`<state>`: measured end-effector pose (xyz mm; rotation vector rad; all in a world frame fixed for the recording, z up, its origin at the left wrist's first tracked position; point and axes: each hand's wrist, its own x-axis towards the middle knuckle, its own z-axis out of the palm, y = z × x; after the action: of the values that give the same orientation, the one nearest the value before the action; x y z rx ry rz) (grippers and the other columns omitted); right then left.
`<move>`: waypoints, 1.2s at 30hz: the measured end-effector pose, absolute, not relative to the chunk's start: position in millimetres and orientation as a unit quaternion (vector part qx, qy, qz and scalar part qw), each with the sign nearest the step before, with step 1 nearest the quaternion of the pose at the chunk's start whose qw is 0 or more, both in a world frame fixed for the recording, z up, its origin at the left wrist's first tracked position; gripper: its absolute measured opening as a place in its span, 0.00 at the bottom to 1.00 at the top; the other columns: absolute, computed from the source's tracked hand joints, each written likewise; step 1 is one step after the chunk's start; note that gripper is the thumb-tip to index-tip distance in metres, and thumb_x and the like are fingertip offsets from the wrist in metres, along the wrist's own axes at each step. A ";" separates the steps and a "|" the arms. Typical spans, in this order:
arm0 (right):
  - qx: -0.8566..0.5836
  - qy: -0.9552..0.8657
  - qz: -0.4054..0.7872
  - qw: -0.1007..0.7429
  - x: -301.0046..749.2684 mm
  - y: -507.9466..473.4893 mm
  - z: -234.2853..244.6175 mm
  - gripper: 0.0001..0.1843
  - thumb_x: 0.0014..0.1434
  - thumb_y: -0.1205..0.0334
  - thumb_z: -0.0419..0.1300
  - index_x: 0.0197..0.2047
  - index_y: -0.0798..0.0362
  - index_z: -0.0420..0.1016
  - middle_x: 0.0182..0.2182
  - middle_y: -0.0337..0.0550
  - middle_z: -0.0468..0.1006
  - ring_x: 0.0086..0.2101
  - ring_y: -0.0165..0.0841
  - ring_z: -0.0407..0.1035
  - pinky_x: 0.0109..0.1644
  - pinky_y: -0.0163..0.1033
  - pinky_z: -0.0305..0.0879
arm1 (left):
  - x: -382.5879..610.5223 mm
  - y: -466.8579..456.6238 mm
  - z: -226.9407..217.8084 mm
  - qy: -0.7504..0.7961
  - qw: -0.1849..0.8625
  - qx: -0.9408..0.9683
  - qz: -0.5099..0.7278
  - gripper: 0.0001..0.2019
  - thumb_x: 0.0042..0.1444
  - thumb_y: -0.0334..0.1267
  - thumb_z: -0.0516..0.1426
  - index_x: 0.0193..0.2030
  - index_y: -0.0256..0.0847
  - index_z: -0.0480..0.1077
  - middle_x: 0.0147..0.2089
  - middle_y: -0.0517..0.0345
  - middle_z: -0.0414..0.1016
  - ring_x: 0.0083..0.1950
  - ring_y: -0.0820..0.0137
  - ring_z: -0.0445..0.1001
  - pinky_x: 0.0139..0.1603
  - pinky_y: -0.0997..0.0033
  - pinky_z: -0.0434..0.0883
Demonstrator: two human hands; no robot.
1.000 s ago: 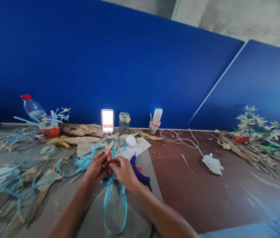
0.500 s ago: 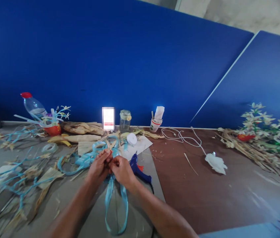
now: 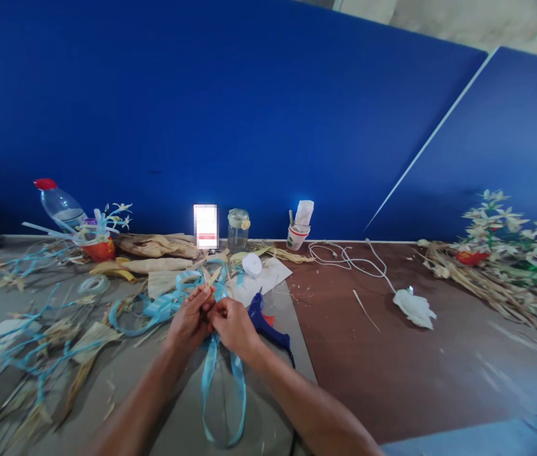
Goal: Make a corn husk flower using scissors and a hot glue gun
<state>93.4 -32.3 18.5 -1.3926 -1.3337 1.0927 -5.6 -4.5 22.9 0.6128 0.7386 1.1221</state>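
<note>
The left hand (image 3: 195, 313) has its grip closed on the base of a star-shaped husk flower (image 3: 211, 278), whose pale petals stand up just beyond the fingertips; the right hand (image 3: 230, 323) meets it in a tight pinch, though whatever lies between those fingers is hidden. The flower should weigh next to nothing and feel dry, thin and rather brittle (petal tips would likely crack first), so the gathered base is the place to hold it. Below the grip a blue ribbon (image 3: 206, 380) hangs in a long, soft loop, probably slippery; where its upper ends go is covered by the hands. Just right of the grip lies a blue glue gun (image 3: 268, 323), and beyond it a white roll (image 3: 252, 265) on pale sheet. Left of the grip, blue-wrapped stems (image 3: 40, 373) and loose husks spread widely. Farther ahead stand a lidded jar (image 3: 238, 229) and a paper cup (image 3: 297, 237). The desk (image 3: 344, 380) is grey under the hands and reddish brown to their right, speckled with scraps; at its back rises a blue partition (image 3: 249, 114), with bare wall (image 3: 439, 25) above.
</note>
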 end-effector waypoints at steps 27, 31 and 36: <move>-0.459 -0.413 0.614 0.492 98.2 -34.2 19.2 0.05 0.49 0.67 0.55 0.23 0.53 0.64 0.15 0.32 0.69 0.13 0.21 0.53 0.18 0.29 0.46 | -18.8 1.2 16.6 0.291 0.779 0.295 0.471 0.12 0.50 0.36 0.62 0.40 0.32 0.72 0.18 0.66 0.65 0.14 0.80 0.58 0.15 0.78 0.67; -0.457 -0.423 0.613 0.486 99.3 -35.6 20.1 0.06 0.50 0.68 0.54 0.23 0.54 0.65 0.15 0.33 0.69 0.12 0.21 0.52 0.17 0.29 0.46 | -18.0 0.8 18.7 0.300 0.783 0.299 0.456 0.12 0.50 0.38 0.62 0.38 0.32 0.73 0.14 0.69 0.59 0.13 0.77 0.60 0.14 0.75 0.67; -0.457 -0.423 0.618 0.480 99.5 -34.9 17.6 0.05 0.51 0.68 0.55 0.23 0.54 0.65 0.15 0.33 0.69 0.12 0.21 0.52 0.17 0.29 0.47 | -18.1 1.3 19.1 0.298 0.784 0.305 0.450 0.10 0.51 0.38 0.61 0.37 0.32 0.72 0.13 0.69 0.58 0.13 0.75 0.62 0.14 0.74 0.68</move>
<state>99.5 -34.9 17.6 -1.1152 -1.0323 1.5066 -18.1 1.3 19.1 0.6574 0.6431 0.9717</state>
